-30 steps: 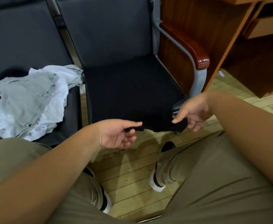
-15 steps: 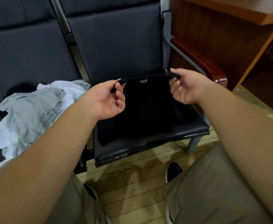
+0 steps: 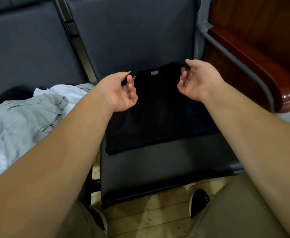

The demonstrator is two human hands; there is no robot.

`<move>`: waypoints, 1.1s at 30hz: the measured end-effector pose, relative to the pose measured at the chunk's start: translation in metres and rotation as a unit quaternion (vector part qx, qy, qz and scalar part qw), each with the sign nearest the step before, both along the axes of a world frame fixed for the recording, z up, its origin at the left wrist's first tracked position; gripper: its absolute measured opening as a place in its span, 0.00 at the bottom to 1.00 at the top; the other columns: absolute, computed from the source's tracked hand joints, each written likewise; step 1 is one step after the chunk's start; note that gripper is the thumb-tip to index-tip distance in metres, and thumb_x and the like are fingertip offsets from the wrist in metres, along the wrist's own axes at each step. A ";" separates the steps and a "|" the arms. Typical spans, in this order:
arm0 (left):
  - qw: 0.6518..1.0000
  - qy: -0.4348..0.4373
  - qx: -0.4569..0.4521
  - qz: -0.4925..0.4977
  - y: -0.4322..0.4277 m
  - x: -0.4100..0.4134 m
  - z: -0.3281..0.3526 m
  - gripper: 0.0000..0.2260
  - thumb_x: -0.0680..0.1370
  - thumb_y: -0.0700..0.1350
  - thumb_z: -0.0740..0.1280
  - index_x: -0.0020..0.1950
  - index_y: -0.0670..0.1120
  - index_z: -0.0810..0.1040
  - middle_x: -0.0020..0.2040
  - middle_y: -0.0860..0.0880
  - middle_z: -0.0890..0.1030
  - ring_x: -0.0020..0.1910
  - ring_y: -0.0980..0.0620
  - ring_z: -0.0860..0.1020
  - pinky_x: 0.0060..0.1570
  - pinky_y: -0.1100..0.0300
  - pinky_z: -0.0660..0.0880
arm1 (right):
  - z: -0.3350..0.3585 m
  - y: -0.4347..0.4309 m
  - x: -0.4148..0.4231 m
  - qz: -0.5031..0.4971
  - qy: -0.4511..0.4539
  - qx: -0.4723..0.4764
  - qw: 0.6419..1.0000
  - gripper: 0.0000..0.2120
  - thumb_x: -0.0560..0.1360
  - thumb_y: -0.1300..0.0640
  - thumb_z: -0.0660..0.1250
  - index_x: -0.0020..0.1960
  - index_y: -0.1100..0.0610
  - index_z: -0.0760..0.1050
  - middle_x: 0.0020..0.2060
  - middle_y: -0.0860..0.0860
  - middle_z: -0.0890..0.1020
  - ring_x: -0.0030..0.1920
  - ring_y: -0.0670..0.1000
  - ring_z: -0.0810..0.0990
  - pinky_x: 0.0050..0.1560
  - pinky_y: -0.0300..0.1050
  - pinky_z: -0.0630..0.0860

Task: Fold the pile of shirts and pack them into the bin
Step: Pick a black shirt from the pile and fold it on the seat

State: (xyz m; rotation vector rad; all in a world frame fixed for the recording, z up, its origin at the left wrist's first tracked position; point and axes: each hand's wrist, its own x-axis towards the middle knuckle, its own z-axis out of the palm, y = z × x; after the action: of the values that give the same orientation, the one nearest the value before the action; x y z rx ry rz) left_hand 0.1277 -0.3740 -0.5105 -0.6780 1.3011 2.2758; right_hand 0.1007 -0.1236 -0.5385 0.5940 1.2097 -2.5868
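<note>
Head view: your left hand and right hand are each pinching a shoulder of the black shirt, likely spreading it flat on the centre-frame seat for folding.

— Can any writing be read?

— None can be made out. A small grey neck label is sewn inside the collar of the black shirt, but no letters or numbers can be read on it. It is seen only as a plain pale patch.

— Is a brand shown anywhere else?

— A small white mark is seen on the side of the black shoe. It is too small and blurred to be identified as any brand.
</note>
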 end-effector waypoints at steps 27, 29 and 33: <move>0.635 0.313 -0.616 -0.345 0.048 -0.005 -0.111 0.19 0.83 0.52 0.66 0.73 0.50 0.78 0.73 0.49 0.74 0.72 0.47 0.73 0.73 0.54 0.69 | -0.053 -0.010 -0.030 0.068 -0.016 0.538 0.840 0.12 0.82 0.61 0.62 0.54 0.53 0.85 0.59 0.53 0.85 0.61 0.55 0.82 0.65 0.51 0.79; 0.588 0.329 -0.641 -0.366 0.058 0.007 -0.116 0.23 0.84 0.55 0.64 0.78 0.50 0.73 0.81 0.49 0.66 0.79 0.44 0.65 0.77 0.49 0.65 | -0.054 0.005 -0.023 0.129 -0.033 0.627 0.767 0.15 0.82 0.61 0.61 0.62 0.59 0.83 0.61 0.57 0.83 0.62 0.59 0.81 0.64 0.52 0.78; 0.552 0.312 -0.655 -0.412 0.076 0.025 -0.129 0.32 0.85 0.65 0.56 0.86 0.53 0.57 0.87 0.50 0.48 0.85 0.45 0.46 0.83 0.44 0.50 | -0.046 0.019 0.001 0.230 -0.072 0.745 0.622 0.16 0.82 0.58 0.62 0.66 0.65 0.76 0.62 0.61 0.79 0.58 0.61 0.80 0.53 0.49 0.75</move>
State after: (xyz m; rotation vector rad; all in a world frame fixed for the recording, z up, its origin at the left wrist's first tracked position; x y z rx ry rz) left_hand 0.1524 -0.2979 -0.6397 0.4978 2.7702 0.3821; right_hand 0.1013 -0.1047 -0.5850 0.5116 2.7309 -0.5773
